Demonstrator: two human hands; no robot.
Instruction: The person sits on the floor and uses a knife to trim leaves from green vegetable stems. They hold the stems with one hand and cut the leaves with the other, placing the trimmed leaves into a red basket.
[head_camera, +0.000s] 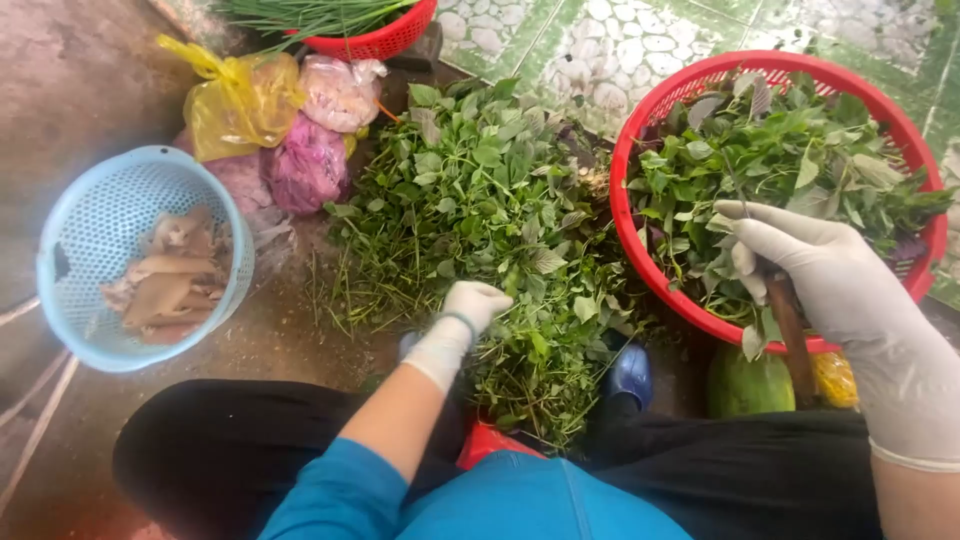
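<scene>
Both grips closed: left hand (470, 312) in herb pile (480, 220), right hand (830, 290) w/ stem (790, 330).

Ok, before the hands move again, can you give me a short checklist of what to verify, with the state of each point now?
1. Left hand is on the loose pile of green herbs: ok.
2. Right hand is over the red basket of picked leaves: ok.
3. Right hand grips a brown stem: ok; what it belongs to, cannot tell.
4. Both hands are gloved: ok.
5. Red basket has room for more: cannot tell, leaves already reach its rim.
6. Blue basket stands apart from the herbs: ok.
</scene>
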